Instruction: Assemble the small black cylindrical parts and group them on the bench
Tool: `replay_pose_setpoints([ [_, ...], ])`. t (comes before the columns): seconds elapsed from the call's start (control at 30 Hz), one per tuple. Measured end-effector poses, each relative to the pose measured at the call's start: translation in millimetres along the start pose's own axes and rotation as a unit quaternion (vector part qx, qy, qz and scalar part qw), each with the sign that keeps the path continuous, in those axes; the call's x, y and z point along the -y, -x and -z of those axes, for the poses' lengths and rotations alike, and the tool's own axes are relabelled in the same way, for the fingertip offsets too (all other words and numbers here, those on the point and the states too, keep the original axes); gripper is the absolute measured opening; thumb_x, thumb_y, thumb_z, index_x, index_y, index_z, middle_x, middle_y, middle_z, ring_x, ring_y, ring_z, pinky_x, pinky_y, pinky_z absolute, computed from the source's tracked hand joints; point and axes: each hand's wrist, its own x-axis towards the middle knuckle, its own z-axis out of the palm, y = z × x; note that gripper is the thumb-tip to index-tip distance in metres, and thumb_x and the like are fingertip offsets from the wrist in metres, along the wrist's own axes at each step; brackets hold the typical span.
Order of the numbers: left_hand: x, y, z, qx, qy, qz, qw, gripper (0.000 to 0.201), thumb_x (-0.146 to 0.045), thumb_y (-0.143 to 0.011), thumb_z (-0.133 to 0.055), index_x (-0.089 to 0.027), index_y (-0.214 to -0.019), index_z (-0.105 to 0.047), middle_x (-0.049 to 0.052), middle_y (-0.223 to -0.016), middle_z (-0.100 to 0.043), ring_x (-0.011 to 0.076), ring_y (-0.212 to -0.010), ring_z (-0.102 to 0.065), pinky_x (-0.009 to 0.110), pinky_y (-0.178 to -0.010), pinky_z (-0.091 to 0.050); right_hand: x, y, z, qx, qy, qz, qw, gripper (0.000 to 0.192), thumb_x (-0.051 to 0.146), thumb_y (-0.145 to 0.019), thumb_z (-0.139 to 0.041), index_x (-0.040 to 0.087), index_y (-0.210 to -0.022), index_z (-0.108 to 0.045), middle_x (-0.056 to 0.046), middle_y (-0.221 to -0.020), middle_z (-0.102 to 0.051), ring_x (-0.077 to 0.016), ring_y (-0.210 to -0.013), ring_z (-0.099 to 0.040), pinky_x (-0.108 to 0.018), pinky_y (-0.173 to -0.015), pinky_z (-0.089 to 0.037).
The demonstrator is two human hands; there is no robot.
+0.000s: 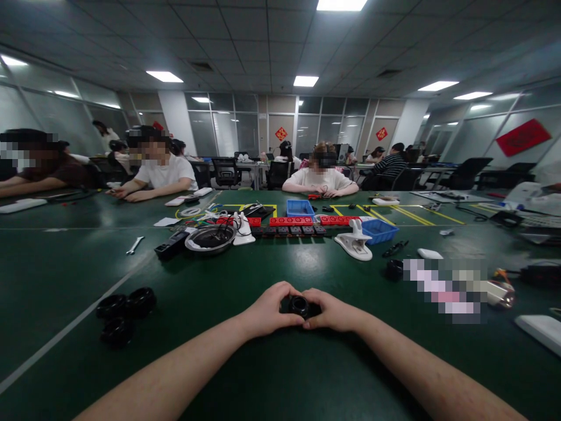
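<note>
Between my two hands, close above or on the green table (pixel 210 362), is a black ring-shaped part (pixel 299 305) with a round opening facing up. My left hand (pixel 274 307) grips its left side, thumb in front and fingers behind. On the other side my right hand (pixel 331 310) holds it the same way, and the two thumb tips nearly meet. The fingers cover much of the part, so its full outline is hidden. A group of similar black ring parts (pixel 117 332) rests at the left, and another black ring part (pixel 395 269) sits at the right.
Beyond my hands stand a metal bowl (pixel 210 250), a white clip base (pixel 357 242), red socket strips (pixel 291 221) and blue trays (pixel 379 232). A wrench (pixel 135 245) lies at left; a white box (pixel 541 333) is at right. Several people sit across the table.
</note>
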Motion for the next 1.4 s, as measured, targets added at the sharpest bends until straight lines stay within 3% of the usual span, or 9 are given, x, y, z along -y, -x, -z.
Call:
replay_pose_setpoints([
  [0.33, 0, 1, -0.5, 0.004, -0.015, 0.005, 1.000, 0.039, -0.038, -0.065, -0.060, -0.023, -0.100, -0.051, -0.001, -0.083, -0.046, 0.0132, -0.072, -0.043, 0.022, -0.060, -0.035, 1, 0, -1, -0.015, -0.016, -0.006, 1.000, 0.037, 0.032, -0.061, -0.065, 0.016, -0.093, -0.058, -0.002, -0.089, -0.053, -0.0181, -0.085, -0.047, -0.028, -0.075, -0.036],
  [0.5, -6, 1, -3.5, -0.019, -0.020, 0.031, 0.999, 0.038, -0.041, -0.062, -0.061, -0.021, -0.093, -0.054, -0.001, -0.081, -0.046, 0.0133, -0.071, -0.044, 0.023, -0.059, -0.035, -6, -2, -7, -0.044, -0.011, -0.055, 0.997, 0.035, 0.035, -0.055, -0.069, 0.014, -0.080, -0.055, 0.001, -0.076, -0.051, -0.0141, -0.070, -0.047, -0.023, -0.061, -0.036],
  [0.63, -7, 1, -13.7, -0.082, -0.039, 0.073, 0.993, 0.034, -0.038, -0.061, -0.063, -0.020, -0.088, -0.053, 0.000, -0.082, -0.048, 0.0145, -0.072, -0.045, 0.024, -0.060, -0.035, -5, -5, -19, -0.109, 0.085, -0.103, 0.985, 0.041, 0.043, -0.049, -0.069, 0.015, -0.071, -0.049, 0.002, -0.069, -0.048, -0.0126, -0.062, -0.044, -0.021, -0.052, -0.031],
  [0.73, -8, 1, -20.2, -0.128, -0.064, 0.094, 0.985, 0.032, -0.036, -0.061, -0.063, -0.019, -0.086, -0.052, 0.001, -0.083, -0.048, 0.0167, -0.076, -0.046, 0.026, -0.063, -0.035, 4, -6, -29, -0.172, 0.209, -0.136, 0.953, 0.037, 0.046, -0.055, -0.064, 0.016, -0.072, -0.049, 0.000, -0.069, -0.051, -0.0152, -0.065, -0.045, -0.025, -0.058, -0.030],
  [0.83, -8, 1, -20.1, -0.135, -0.073, 0.095, 0.984, 0.033, -0.037, -0.061, -0.063, -0.019, -0.087, -0.052, 0.002, -0.084, -0.049, 0.0178, -0.078, -0.047, 0.027, -0.065, -0.036, 12, -5, -34, -0.197, 0.265, -0.147, 0.932, 0.035, 0.046, -0.059, -0.061, 0.016, -0.075, -0.051, -0.004, -0.074, -0.053, -0.0192, -0.072, -0.046, -0.030, -0.065, -0.030],
  [0.93, -7, 0, -13.5, -0.105, -0.057, 0.071, 0.990, 0.033, -0.038, -0.062, -0.062, -0.019, -0.088, -0.053, 0.001, -0.084, -0.049, 0.0168, -0.076, -0.046, 0.026, -0.064, -0.036, 12, -4, -29, -0.179, 0.211, -0.109, 0.955, 0.043, 0.046, -0.058, -0.062, 0.017, -0.088, -0.052, -0.005, -0.084, -0.053, -0.0205, -0.078, -0.046, -0.031, -0.068, -0.032],
  [1.07, -1, -1, -2.8, -0.028, -0.013, 0.025, 0.999, 0.036, -0.038, -0.062, -0.063, -0.020, -0.092, -0.054, 0.000, -0.083, -0.048, 0.0143, -0.073, -0.045, 0.024, -0.062, -0.036, 7, -1, -13, -0.075, 0.097, -0.026, 0.992, 0.046, 0.039, -0.059, -0.066, 0.019, -0.097, -0.053, -0.003, -0.089, -0.053, -0.0192, -0.083, -0.046, -0.030, -0.072, -0.035],
  [1.2, 5, -2, 0.3, 0.000, 0.011, 0.004, 1.000, 0.037, -0.037, -0.064, -0.062, -0.020, -0.096, -0.054, 0.000, -0.084, -0.047, 0.0133, -0.072, -0.044, 0.022, -0.060, -0.035, 3, 1, -1, -0.014, 0.046, -0.004, 0.999, 0.038, 0.033, -0.062, -0.065, 0.017, -0.095, -0.056, -0.002, -0.089, -0.053, -0.0184, -0.085, -0.046, -0.029, -0.074, -0.036],
  [1.4, 7, -3, -1.3, 0.002, 0.015, 0.007, 1.000, 0.038, -0.036, -0.063, -0.063, -0.020, -0.096, -0.053, 0.000, -0.083, -0.046, 0.0134, -0.073, -0.043, 0.023, -0.061, -0.035, 3, -1, -1, -0.014, 0.039, 0.000, 0.999, 0.034, 0.033, -0.064, -0.064, 0.016, -0.092, -0.057, -0.002, -0.087, -0.053, -0.0185, -0.083, -0.046, -0.029, -0.074, -0.036],
])
